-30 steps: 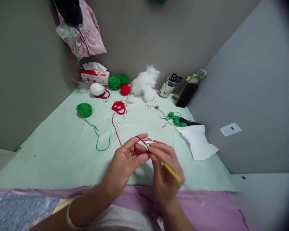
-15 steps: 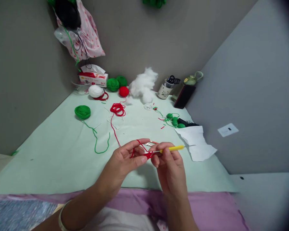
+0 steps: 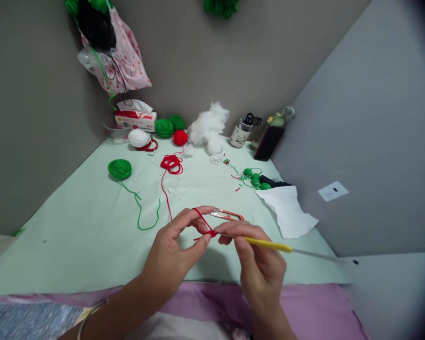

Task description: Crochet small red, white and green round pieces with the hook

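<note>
My left hand pinches a small piece of red crochet work, with red yarn looped over its forefinger and trailing back across the table to a loose red tangle. My right hand grips a yellow-handled crochet hook, whose metal tip points left into the red work. Just beyond my fingers lie orange thread snips on the pale green table cover.
At the back stand a tissue box, white, green and red yarn balls, white stuffing, a cup with scissors and a bottle. A green ball trails yarn at left. White paper and small green pieces lie right.
My right hand has turned the hook: its yellow handle swung from pointing down-right, to level, to angled out to the right. Both hands have sunk slightly lower in view.
</note>
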`<action>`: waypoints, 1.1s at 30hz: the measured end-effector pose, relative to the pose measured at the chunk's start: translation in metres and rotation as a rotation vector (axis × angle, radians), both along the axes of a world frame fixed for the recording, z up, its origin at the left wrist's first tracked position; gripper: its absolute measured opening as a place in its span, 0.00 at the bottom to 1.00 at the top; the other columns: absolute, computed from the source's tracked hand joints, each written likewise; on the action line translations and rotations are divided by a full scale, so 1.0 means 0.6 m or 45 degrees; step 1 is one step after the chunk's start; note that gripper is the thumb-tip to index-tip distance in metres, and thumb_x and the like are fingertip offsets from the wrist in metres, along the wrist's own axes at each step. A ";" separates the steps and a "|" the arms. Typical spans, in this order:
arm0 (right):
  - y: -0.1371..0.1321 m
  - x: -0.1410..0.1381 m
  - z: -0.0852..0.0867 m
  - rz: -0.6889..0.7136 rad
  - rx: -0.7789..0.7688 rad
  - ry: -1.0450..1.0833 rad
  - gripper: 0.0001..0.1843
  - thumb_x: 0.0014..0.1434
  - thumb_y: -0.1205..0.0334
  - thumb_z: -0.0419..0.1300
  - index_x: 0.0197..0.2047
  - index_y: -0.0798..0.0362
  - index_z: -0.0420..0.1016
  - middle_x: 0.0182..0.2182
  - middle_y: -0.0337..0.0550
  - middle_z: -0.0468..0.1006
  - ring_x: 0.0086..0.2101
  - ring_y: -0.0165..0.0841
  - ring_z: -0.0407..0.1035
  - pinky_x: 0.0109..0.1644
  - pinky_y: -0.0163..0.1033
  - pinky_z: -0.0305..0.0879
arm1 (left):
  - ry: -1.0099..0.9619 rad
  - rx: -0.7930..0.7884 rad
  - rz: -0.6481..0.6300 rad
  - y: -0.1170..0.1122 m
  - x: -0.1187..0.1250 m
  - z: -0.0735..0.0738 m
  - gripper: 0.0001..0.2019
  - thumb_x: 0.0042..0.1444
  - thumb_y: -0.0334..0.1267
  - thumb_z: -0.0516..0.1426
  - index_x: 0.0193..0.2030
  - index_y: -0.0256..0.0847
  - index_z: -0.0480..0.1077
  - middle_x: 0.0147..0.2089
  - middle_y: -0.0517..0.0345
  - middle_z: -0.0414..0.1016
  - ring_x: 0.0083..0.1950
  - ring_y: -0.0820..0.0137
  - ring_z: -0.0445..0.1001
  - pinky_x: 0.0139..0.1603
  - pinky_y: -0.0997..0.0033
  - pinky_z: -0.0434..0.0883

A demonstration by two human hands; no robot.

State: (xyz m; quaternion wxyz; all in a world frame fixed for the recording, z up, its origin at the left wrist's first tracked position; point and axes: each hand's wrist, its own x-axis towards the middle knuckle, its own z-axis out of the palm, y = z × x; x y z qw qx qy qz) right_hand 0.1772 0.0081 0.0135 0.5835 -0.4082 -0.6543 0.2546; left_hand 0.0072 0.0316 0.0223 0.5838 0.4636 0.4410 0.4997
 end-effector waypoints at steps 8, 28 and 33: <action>-0.002 -0.011 -0.045 -0.358 0.535 -0.555 0.25 0.66 0.73 0.63 0.61 0.39 0.79 0.47 0.44 0.82 0.45 0.39 0.78 0.45 0.44 0.80 | -0.760 -0.494 -0.284 -0.003 0.014 0.001 0.21 0.52 0.40 0.74 0.54 0.43 0.83 0.40 0.57 0.78 0.41 0.71 0.74 0.47 0.73 0.72; -0.004 -0.024 -0.037 -0.270 0.386 -0.443 0.25 0.67 0.74 0.62 0.62 0.42 0.79 0.50 0.47 0.83 0.49 0.40 0.80 0.49 0.45 0.80 | -0.757 -0.447 -0.188 -0.001 0.019 -0.005 0.17 0.55 0.37 0.73 0.52 0.44 0.84 0.39 0.58 0.81 0.43 0.72 0.76 0.50 0.75 0.72; 0.004 -0.014 -0.024 -0.189 0.125 0.126 0.14 0.70 0.71 0.59 0.49 0.45 0.83 0.37 0.41 0.83 0.36 0.34 0.78 0.40 0.42 0.77 | -0.824 -0.598 -0.176 0.004 0.012 -0.002 0.18 0.52 0.35 0.74 0.51 0.40 0.85 0.37 0.59 0.79 0.37 0.76 0.74 0.47 0.76 0.73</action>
